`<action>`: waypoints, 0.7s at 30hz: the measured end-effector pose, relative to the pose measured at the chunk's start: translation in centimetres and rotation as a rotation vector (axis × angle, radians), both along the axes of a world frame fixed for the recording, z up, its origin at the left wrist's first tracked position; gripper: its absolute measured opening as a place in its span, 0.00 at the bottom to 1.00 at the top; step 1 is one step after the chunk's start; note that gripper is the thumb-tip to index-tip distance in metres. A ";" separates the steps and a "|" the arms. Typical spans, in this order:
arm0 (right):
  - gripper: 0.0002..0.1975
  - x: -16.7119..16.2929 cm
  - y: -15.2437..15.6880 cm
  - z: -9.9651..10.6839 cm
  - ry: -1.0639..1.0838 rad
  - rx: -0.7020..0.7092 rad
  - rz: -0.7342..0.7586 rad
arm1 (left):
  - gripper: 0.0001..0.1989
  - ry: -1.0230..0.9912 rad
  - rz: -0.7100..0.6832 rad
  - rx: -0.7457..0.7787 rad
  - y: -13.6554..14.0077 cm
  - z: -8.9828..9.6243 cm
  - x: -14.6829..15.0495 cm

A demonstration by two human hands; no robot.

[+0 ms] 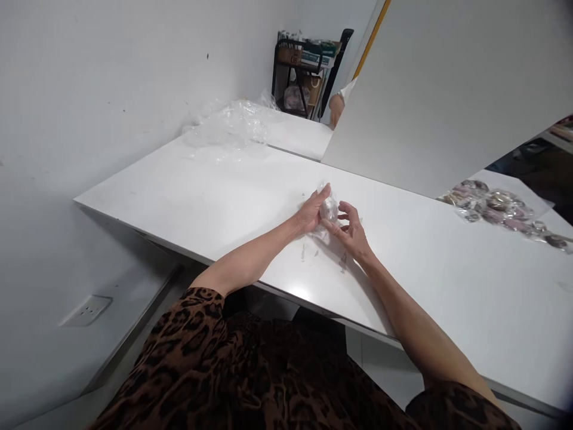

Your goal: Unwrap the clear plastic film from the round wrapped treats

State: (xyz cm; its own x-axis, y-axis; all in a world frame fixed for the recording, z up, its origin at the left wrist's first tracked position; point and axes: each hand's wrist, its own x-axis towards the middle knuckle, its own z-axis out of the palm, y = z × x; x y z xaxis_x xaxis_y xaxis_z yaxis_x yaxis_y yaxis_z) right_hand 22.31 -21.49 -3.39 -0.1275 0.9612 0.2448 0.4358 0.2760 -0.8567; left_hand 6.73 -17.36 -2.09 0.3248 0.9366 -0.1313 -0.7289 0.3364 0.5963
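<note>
A small clear plastic packet (329,210) with something pale inside is raised just above the white table. My left hand (311,211) is closed around its left side, thumb pointing up along it. From the right, my right hand (351,232) reaches in with curved fingers; its thumb presses the packet's lower part and the fingertips are at its right edge. What lies inside the wrapping is too blurred to name. Small dark marks or scraps show on the tabletop (250,203) below my hands.
Crumpled clear plastic film (233,125) lies at the table's far left by the wall. Several wrapped pinkish and brown items (501,206) are piled at the right. A grey upright panel (447,89) borders the far edge; another person's hand (336,109) shows beside it. Behind stands a black cart (298,68).
</note>
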 end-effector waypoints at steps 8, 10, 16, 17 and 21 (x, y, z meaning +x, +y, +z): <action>0.26 0.7 0.5 0.3 0.270 0.021 0.011 | 0.26 0.240 -0.043 0.148 -0.2 -0.8 -0.3; 0.23 1.1 1.2 0.3 0.496 -0.052 -0.016 | 0.23 0.260 -0.021 0.110 0.1 -0.7 -0.4; 0.22 1.7 2.5 0.3 0.891 -0.264 -0.077 | 0.17 0.356 0.011 0.077 0.0 0.2 -0.7; 0.23 1.8 2.5 0.3 0.888 -0.255 -0.086 | 0.13 0.417 0.027 0.088 0.0 0.2 -0.8; 0.27 1.8 2.2 0.3 0.755 -0.155 -0.117 | 0.03 0.816 0.215 0.264 -0.2 0.0 -0.9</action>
